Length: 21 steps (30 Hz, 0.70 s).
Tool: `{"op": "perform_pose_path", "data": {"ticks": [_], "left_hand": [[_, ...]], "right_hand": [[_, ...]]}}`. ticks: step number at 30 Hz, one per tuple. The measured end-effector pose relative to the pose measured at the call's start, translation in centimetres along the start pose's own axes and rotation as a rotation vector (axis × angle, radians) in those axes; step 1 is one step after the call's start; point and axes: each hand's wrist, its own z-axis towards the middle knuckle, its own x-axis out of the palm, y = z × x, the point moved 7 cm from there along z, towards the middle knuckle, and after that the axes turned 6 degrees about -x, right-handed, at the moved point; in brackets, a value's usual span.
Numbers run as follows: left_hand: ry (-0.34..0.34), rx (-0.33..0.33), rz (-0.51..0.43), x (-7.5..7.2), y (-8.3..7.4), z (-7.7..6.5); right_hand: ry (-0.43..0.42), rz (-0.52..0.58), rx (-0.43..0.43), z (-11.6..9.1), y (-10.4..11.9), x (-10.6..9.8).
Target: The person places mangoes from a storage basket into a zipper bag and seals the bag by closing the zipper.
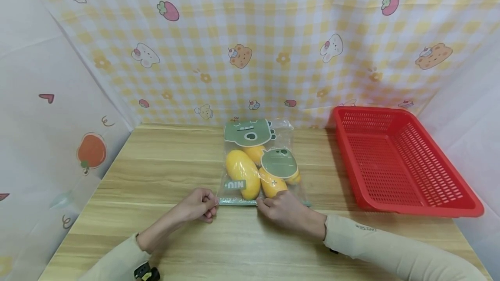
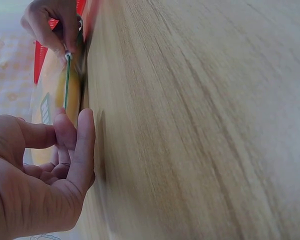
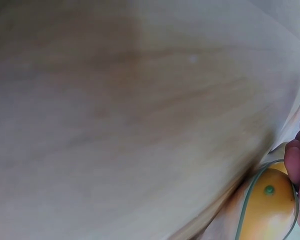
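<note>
A clear zip bag (image 1: 250, 133) with green cartoon prints lies on the table, its mouth edge facing me. Inside are several yellow mangoes (image 1: 243, 172). My left hand (image 1: 197, 205) pinches the left end of the mouth edge between thumb and fingertip. Along the same edge, my right hand (image 1: 283, 211) pinches near the middle, at a small pale zip slider (image 2: 68, 55) seen in the left wrist view. Right of that hand the mouth gapes. A mango with a green stem dot (image 3: 269, 190) shows through the gap in the right wrist view.
A red perforated plastic basket (image 1: 410, 164) stands on the right of the wooden table (image 1: 168, 159). Behind the table hangs a yellow checked cloth (image 1: 273, 34). White printed sheets (image 1: 47, 99) bound the sides.
</note>
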Motion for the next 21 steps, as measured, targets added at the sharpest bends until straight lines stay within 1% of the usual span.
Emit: {"op": "perform_pose_path", "data": {"ticks": [6,12,21], "left_hand": [[0.005,0.009,0.003,-0.08,-0.16,-0.01],[0.009,0.008,0.0,-0.07,-0.24,-0.05],[-0.002,0.004,0.003,-0.08,-0.16,-0.03]], "right_hand": [[-0.003,0.007,0.006,-0.05,-0.13,-0.13],[-0.031,0.003,-0.004,-0.2,-0.22,-0.5],[-0.039,0.0,-0.005,-0.75,-0.29,-0.67]]}}
